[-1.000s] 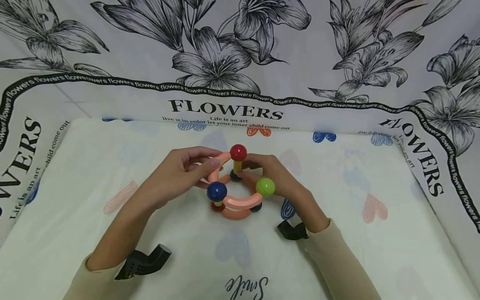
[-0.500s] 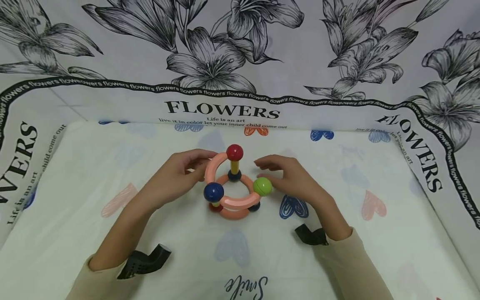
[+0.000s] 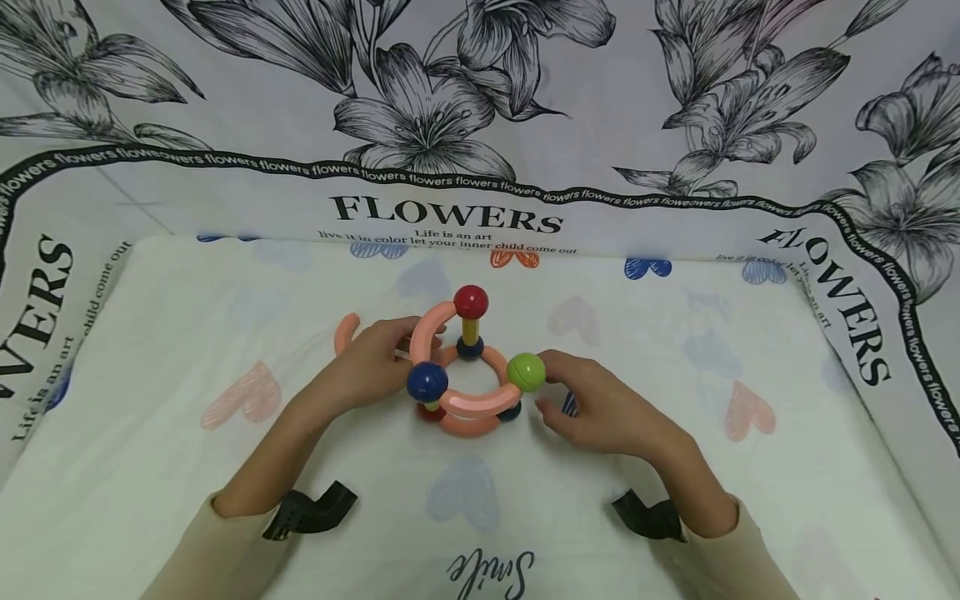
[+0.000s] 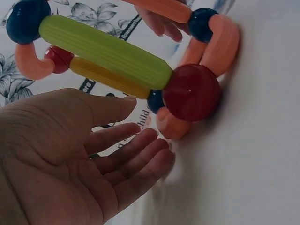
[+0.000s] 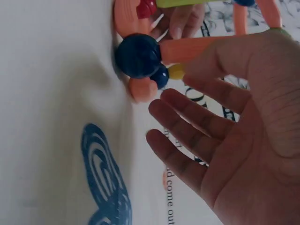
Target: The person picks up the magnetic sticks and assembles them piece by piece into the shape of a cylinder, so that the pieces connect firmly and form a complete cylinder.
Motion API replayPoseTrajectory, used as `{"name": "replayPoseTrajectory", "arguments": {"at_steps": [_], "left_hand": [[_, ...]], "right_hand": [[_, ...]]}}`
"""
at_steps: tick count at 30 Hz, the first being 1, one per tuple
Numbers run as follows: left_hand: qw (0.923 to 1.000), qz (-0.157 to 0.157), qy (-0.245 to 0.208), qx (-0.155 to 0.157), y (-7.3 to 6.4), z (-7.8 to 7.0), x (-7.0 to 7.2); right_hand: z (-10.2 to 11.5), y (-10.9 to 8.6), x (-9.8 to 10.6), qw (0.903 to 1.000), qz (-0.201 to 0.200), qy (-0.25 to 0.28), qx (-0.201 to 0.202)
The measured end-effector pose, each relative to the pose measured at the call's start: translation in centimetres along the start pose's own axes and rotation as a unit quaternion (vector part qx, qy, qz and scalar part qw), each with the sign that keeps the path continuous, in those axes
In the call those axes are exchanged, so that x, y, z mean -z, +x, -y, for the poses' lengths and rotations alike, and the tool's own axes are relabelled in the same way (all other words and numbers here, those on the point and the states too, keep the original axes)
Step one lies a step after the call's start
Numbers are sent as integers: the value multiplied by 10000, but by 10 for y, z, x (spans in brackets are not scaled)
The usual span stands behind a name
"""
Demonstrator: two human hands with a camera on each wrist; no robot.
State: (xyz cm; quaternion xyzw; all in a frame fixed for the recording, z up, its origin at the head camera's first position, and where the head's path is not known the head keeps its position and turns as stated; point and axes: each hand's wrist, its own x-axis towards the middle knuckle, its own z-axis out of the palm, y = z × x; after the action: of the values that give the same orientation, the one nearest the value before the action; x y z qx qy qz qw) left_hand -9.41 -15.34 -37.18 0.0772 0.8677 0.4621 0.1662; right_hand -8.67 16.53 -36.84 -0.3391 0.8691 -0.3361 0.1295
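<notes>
A toy frame of balls and rods stands on the cloth in the head view. Its lower ring has curved orange rods (image 3: 468, 427); a yellow rod (image 3: 469, 331) rises to a red ball (image 3: 471, 302). Upper curved rods (image 3: 480, 406) link the red, blue (image 3: 427, 382) and green (image 3: 527, 372) balls. A green upright rod (image 4: 108, 49) shows in the left wrist view. My left hand (image 3: 375, 362), fingers loosely extended, is beside the frame, fingertips partly hidden behind it. My right hand (image 3: 600, 404) has its index fingertip at the green ball; contact is unclear.
A loose curved orange rod (image 3: 346, 333) lies just beyond the left hand. The white cloth (image 3: 337, 550) bears printed hearts, and a flower-printed sheet (image 3: 262, 196) borders it at the back and sides. Black wrist mounts (image 3: 315, 510) sit on both forearms.
My left hand has let go of the upper curved rod and moved lower beside the frame. My right hand has drawn back from the yellow rod to the green ball. A loose curved rod now shows.
</notes>
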Motion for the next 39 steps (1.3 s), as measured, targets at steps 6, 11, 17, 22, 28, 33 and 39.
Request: {"name": "replayPoseTrajectory", "arguments": {"at_steps": [6,11,17,22,28,33,39], "left_hand": [[9996,39,-75,-276,6,5,-7],[9994,-176,215,-221,7,4,-11],[9968,-403,687,8,8,2,-13],[9945,-264,1014,94,7,0,-12],[9895,12,1443,-36,5,-3,-12],[9890,108,1449,-270,1,-4,-13],[9894,159,1380,-416,-3,-3,-9]], "right_hand": [[7,5,-10,9995,-311,-31,-35],[12,11,-20,9981,-486,-143,-346],[17,14,-26,9971,-548,-194,-500],[16,13,-28,9958,-647,-506,-415],[12,12,-29,9935,-824,-691,-361],[9,12,-30,9935,-861,-645,-363],[8,13,-31,9930,-953,-624,-316]]}}
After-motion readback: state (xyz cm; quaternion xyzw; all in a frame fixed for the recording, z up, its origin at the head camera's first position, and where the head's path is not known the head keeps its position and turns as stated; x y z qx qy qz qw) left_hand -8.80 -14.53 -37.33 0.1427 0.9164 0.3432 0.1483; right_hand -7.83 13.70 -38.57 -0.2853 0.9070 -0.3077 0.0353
